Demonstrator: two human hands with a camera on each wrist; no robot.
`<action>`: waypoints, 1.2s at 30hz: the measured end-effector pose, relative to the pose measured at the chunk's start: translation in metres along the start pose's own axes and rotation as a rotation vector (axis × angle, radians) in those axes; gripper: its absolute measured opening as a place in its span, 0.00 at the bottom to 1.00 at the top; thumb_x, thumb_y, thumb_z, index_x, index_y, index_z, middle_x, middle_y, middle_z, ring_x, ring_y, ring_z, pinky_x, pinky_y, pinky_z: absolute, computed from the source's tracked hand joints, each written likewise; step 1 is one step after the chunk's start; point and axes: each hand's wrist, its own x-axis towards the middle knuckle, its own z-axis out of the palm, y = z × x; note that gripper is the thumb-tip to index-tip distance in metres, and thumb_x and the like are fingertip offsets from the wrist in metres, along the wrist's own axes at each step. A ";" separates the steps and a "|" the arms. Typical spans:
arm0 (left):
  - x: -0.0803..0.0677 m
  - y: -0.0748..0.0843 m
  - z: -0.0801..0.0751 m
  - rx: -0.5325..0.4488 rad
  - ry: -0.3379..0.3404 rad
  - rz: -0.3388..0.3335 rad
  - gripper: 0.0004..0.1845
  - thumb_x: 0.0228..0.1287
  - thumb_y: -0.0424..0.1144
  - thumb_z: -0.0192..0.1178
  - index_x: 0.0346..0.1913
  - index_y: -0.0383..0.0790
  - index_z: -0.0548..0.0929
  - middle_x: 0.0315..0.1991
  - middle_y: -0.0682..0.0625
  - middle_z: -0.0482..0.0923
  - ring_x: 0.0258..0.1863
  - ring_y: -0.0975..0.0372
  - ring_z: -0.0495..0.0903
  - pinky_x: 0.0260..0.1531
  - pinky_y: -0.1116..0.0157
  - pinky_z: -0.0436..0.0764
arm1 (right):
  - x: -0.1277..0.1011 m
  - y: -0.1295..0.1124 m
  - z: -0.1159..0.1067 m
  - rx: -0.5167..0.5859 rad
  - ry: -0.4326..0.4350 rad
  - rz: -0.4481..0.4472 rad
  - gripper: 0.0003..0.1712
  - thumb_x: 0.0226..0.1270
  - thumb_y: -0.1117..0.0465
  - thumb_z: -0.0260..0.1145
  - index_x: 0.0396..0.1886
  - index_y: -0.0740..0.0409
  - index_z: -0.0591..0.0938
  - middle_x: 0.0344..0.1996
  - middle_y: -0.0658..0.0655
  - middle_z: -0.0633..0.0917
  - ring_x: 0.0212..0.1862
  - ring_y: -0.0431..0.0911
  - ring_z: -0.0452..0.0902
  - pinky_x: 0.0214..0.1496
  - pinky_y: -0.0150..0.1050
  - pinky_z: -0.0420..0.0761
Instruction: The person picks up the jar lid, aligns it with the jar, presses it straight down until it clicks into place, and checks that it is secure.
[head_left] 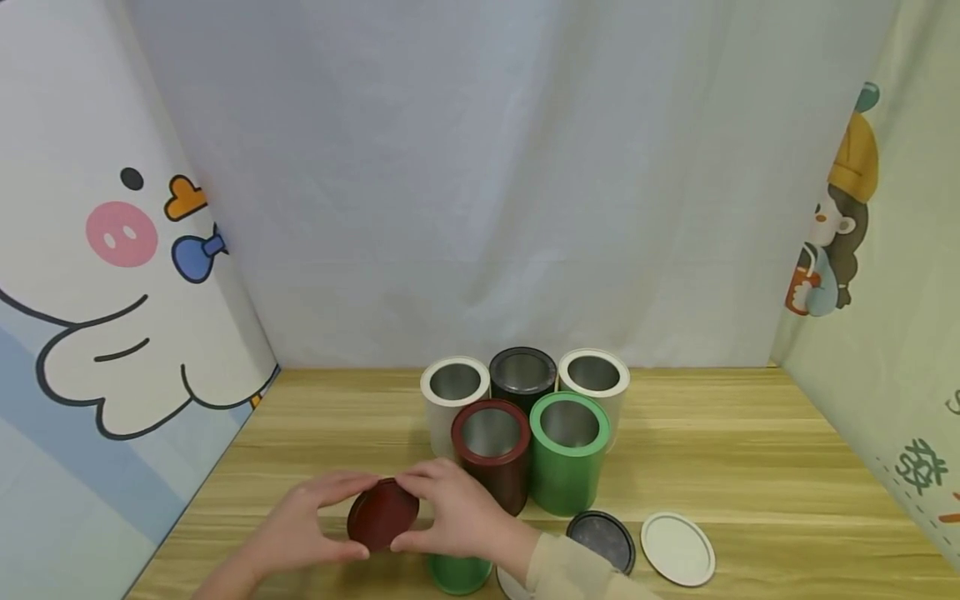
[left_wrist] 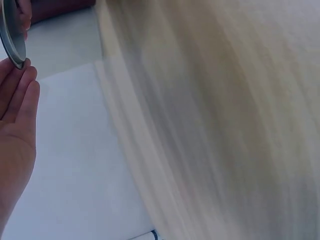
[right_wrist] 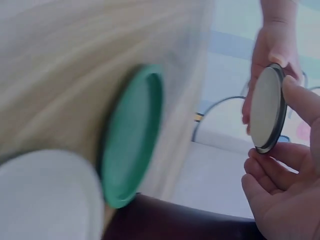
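Both hands hold a dark red round lid [head_left: 383, 515] tilted above the table, in front of the cans. My left hand [head_left: 300, 525] pinches its left edge between thumb and fingers, while my right hand [head_left: 465, 518] pinches the opposite edge. The lid's pale metallic underside [right_wrist: 266, 107] shows in the right wrist view. Only part of the lid [left_wrist: 15, 37] appears at the upper left of the left wrist view. Just behind the right hand stands a dark red can [head_left: 504, 477], upright with an open top. A green can [head_left: 566, 483] is at its right.
Behind them are a white can [head_left: 441, 425], a black can [head_left: 522, 398] and another white can [head_left: 617, 408], all open-topped. Lids lie in front: green [head_left: 460, 575], black [head_left: 602, 540], white [head_left: 677, 548], and another white one [head_left: 510, 585] partly under the right sleeve. Curtains [head_left: 480, 183] enclose the table.
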 end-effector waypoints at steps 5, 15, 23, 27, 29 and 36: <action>0.002 0.005 -0.006 -0.001 0.014 -0.022 0.39 0.41 0.57 0.80 0.60 0.48 0.83 0.55 0.56 0.82 0.54 0.56 0.80 0.46 0.51 0.82 | 0.000 -0.005 -0.011 -0.007 0.027 -0.018 0.38 0.58 0.41 0.74 0.63 0.56 0.80 0.57 0.51 0.80 0.59 0.43 0.73 0.60 0.30 0.72; 0.015 0.016 -0.017 -0.041 0.063 0.029 0.41 0.42 0.53 0.81 0.64 0.54 0.80 0.58 0.58 0.79 0.56 0.60 0.78 0.47 0.54 0.82 | -0.004 -0.014 -0.035 -0.040 0.109 -0.029 0.40 0.56 0.44 0.76 0.65 0.58 0.79 0.58 0.51 0.79 0.60 0.44 0.72 0.62 0.32 0.72; 0.036 0.032 -0.025 -0.080 0.102 0.111 0.41 0.43 0.48 0.82 0.65 0.50 0.79 0.60 0.56 0.77 0.59 0.61 0.76 0.51 0.55 0.80 | -0.012 -0.015 -0.059 0.011 0.199 -0.044 0.41 0.54 0.47 0.78 0.65 0.59 0.78 0.60 0.53 0.79 0.62 0.47 0.71 0.61 0.38 0.75; 0.047 0.039 -0.024 -0.103 0.118 0.142 0.40 0.43 0.46 0.82 0.65 0.49 0.79 0.60 0.54 0.78 0.59 0.60 0.76 0.52 0.55 0.80 | -0.016 -0.008 -0.067 0.042 0.242 -0.062 0.41 0.53 0.47 0.79 0.65 0.59 0.78 0.60 0.53 0.79 0.62 0.47 0.71 0.60 0.40 0.76; 0.052 0.042 -0.022 -0.109 0.127 0.156 0.40 0.43 0.45 0.82 0.65 0.48 0.79 0.60 0.53 0.78 0.58 0.59 0.76 0.51 0.55 0.80 | -0.018 -0.004 -0.071 0.043 0.255 -0.068 0.41 0.53 0.47 0.79 0.65 0.58 0.78 0.60 0.53 0.79 0.62 0.47 0.71 0.61 0.41 0.75; 0.069 0.048 -0.011 -0.121 0.128 0.164 0.40 0.44 0.46 0.81 0.64 0.48 0.80 0.60 0.54 0.79 0.58 0.57 0.76 0.51 0.52 0.80 | -0.027 0.011 -0.081 0.053 0.271 -0.069 0.40 0.53 0.48 0.79 0.64 0.59 0.79 0.60 0.54 0.79 0.62 0.48 0.72 0.61 0.45 0.75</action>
